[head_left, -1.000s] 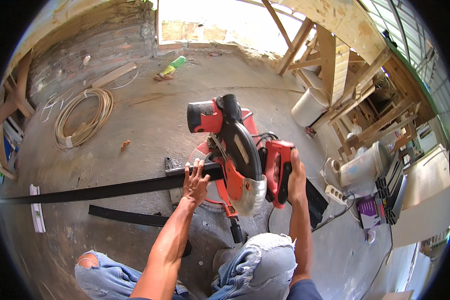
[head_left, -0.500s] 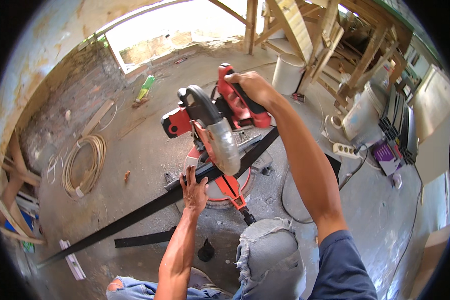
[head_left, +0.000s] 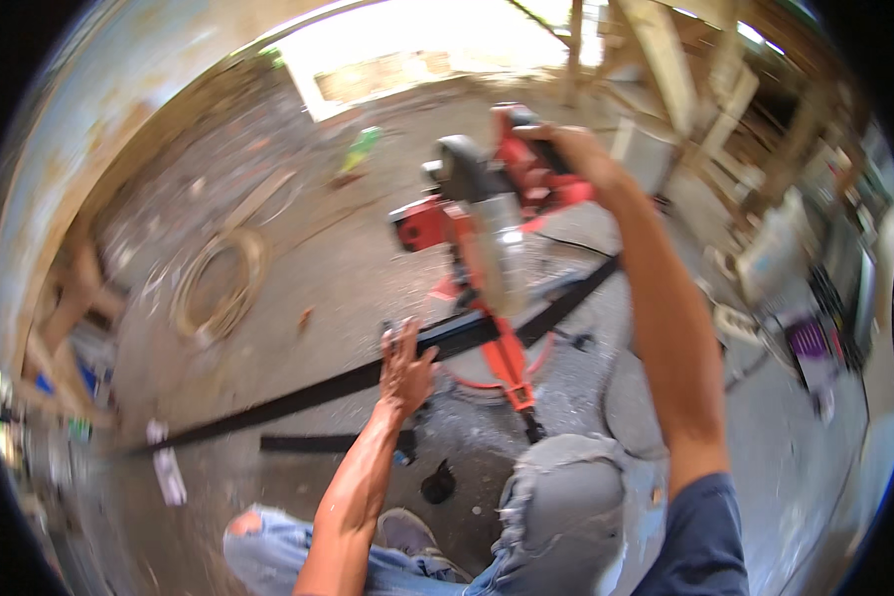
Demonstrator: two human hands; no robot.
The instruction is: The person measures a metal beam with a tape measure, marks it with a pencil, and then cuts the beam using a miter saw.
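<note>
A red and black miter saw (head_left: 492, 248) stands on the floor before me, its round blade guard raised above the base. My right hand (head_left: 571, 151) is wrapped round the saw's handle at the top. Across the saw's base lies a long black bar (head_left: 298, 395), reaching far out to the left. My left hand (head_left: 405, 370) rests on this bar just left of the blade, fingers stretched and spread. Right of the blade a shorter black length (head_left: 568, 298) slants away, with a red strip of the saw showing between the two. Motion blurs the picture.
A short black offcut (head_left: 313, 443) and a dark round thing (head_left: 438, 484) lie near my feet. Coiled cable (head_left: 201, 298) sits to the left. At right are a white power strip (head_left: 740, 326), a bucket (head_left: 773, 253) and a purple box (head_left: 813, 343).
My view has swung left, so everything sits further right. The saw head has risen slightly off the bar. My left hand is a little further from the blade, its fingers more spread.
</note>
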